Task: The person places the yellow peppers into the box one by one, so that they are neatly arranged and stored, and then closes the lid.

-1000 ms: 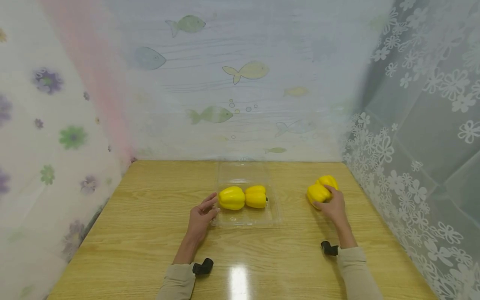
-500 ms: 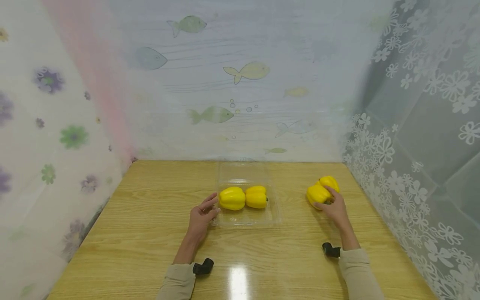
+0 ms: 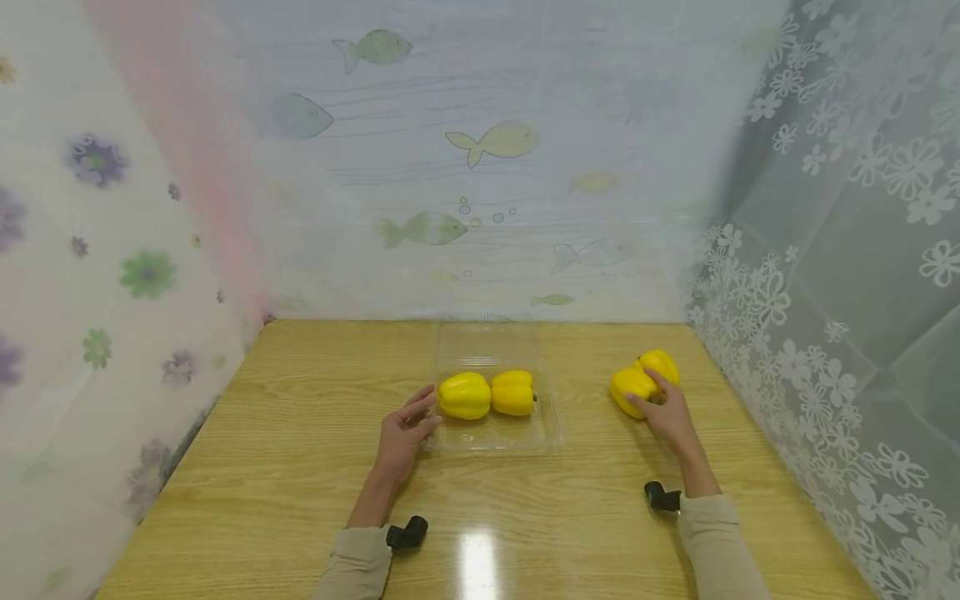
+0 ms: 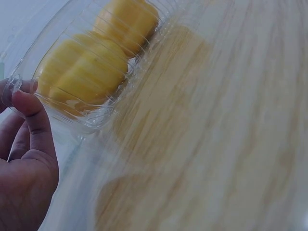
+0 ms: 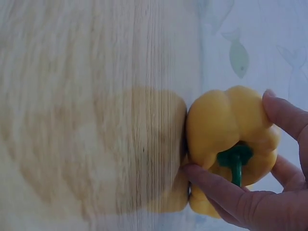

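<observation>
My left hand point(image 3: 399, 435) pinches the left rim of a clear plastic clamshell box point(image 3: 517, 435) between thumb and finger, as the left wrist view shows. Its lid lies back toward the wall. Inside sit two yellow bell peppers, a left one point(image 3: 463, 397) and a right one point(image 3: 513, 394), side by side. At the table's right, my right hand point(image 3: 671, 418) grips another yellow bell pepper point(image 5: 216, 120), fingers and thumb spread around it. This pepper has a green stem point(image 5: 236, 161) facing the wrist. Close behind it lies one more yellow bell pepper point(image 3: 662, 365), partly hidden.
The wooden table point(image 3: 300, 467) ends at a back wall point(image 3: 480, 192) hung with a fish-print sheet. Flower-patterned sheets stand along the left and right sides. A black wrist camera point(image 3: 407, 532) sits at each sleeve.
The pepper at my right hand has shifted slightly left, and the right thumb has come up onto its side. My left hand and the box stay put.
</observation>
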`<state>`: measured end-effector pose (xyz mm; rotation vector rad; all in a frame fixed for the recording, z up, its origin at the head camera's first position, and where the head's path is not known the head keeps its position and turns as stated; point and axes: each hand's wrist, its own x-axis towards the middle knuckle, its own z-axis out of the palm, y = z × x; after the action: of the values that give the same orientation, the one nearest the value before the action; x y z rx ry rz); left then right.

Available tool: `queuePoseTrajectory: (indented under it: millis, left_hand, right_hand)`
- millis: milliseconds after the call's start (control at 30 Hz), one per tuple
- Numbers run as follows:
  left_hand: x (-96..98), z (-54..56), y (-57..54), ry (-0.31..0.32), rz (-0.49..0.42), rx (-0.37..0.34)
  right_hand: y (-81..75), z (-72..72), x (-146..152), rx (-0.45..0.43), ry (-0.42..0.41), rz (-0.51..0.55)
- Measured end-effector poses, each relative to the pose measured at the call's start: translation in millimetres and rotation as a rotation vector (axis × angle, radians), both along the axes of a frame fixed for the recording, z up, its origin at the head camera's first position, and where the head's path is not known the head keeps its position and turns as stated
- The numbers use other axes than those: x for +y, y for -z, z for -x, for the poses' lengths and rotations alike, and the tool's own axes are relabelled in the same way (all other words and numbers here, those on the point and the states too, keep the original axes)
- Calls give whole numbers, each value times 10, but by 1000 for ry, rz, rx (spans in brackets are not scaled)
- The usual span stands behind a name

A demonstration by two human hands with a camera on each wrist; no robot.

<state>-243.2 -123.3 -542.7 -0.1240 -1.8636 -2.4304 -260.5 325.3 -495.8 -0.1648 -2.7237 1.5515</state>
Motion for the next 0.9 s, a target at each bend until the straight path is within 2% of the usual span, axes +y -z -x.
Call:
queuePoseTrajectory:
  millis: [267,567,900]
  left_hand:
    - [7,-3,16,-2,0,-4]
    - [-11,-3,-21,14,-16,5]
    - [-1,-12,-3,10,-19,-13]
  right_hand:
    - [-27,-24,9,-27,-3,1]
    - [-13,-20,21,-5,-40,21]
    - [3,-40,28,9,-30,17]
